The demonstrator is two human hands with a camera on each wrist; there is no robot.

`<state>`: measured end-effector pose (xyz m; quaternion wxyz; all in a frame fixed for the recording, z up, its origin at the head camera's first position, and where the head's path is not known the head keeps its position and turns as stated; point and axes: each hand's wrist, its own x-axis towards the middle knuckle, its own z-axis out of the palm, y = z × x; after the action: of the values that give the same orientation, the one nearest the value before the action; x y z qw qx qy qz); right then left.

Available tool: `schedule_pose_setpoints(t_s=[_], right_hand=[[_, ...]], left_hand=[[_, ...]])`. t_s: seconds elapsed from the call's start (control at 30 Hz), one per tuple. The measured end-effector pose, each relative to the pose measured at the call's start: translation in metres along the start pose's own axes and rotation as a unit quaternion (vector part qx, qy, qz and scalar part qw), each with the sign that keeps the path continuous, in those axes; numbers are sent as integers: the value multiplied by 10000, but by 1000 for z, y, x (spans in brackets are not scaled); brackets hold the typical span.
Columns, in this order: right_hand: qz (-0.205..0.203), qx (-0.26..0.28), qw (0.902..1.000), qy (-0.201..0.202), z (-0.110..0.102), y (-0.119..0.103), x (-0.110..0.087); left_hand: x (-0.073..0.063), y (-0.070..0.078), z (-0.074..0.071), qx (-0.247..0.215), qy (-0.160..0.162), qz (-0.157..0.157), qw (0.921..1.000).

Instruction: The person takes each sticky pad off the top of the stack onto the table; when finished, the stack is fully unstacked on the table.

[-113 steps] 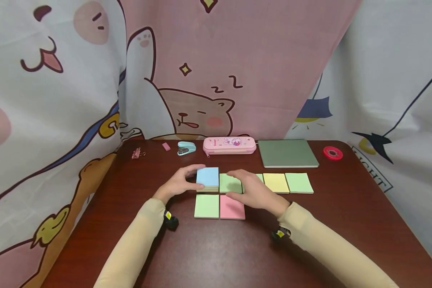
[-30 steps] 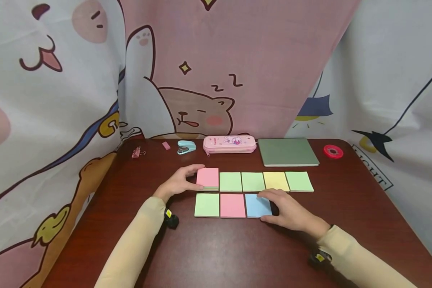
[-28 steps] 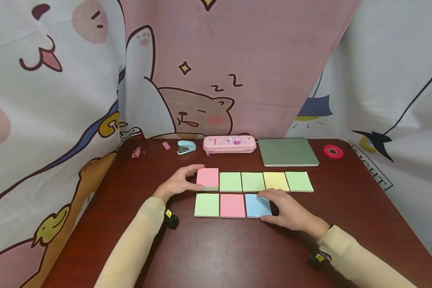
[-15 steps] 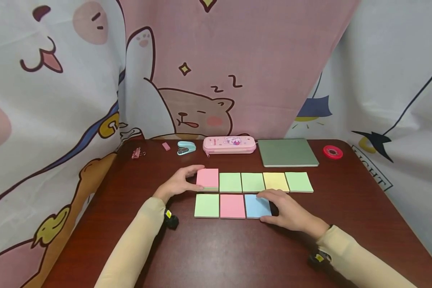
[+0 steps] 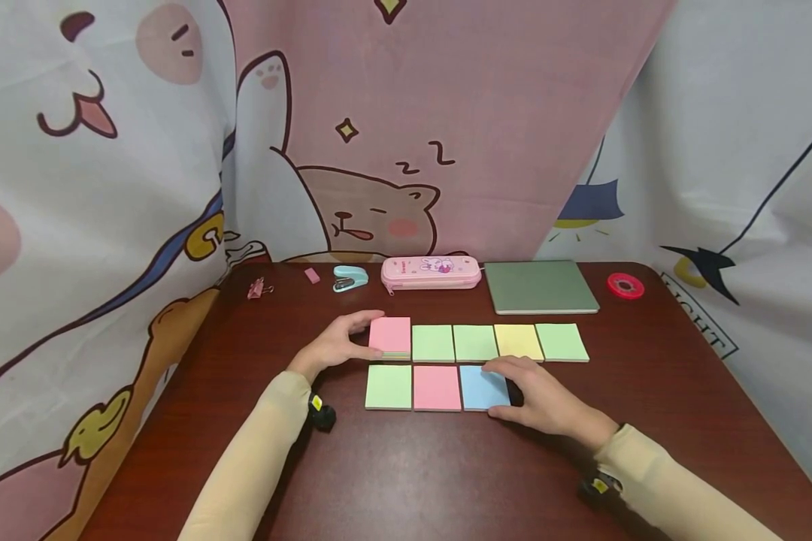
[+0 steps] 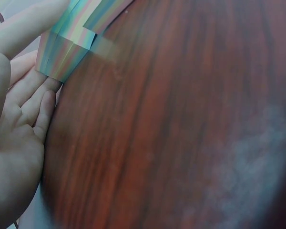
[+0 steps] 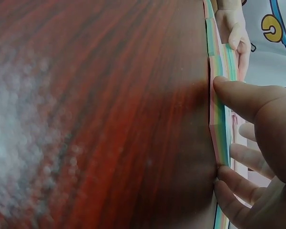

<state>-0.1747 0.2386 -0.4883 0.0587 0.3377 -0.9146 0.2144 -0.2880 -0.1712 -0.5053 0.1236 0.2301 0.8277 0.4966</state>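
Pink on top, a stack of sticky notes [image 5: 390, 336] stands on the desk [image 5: 406, 477] between the thumb and fingers of the left hand [image 5: 333, 344], which grips it. Across from that hand, the right hand [image 5: 548, 400] pinches a blue pad [image 5: 480, 388] by its near and far edges, with a pink pad [image 5: 436, 388] and a green pad [image 5: 389, 387] to its left. Just beyond the right hand lies a yellow pad [image 5: 518, 340].
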Motion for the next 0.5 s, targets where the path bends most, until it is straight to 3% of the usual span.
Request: schedule_pose_setpoints(t_s=[0.33,0.5], right_hand=[[37,-37,10000,-2,-1,-1,0],[38,-18,9997,256,-5,-2,4]], left_hand=[[-1,1,-1,48,15,-48,10000],[-1,0,0,49,9,-58,10000]])
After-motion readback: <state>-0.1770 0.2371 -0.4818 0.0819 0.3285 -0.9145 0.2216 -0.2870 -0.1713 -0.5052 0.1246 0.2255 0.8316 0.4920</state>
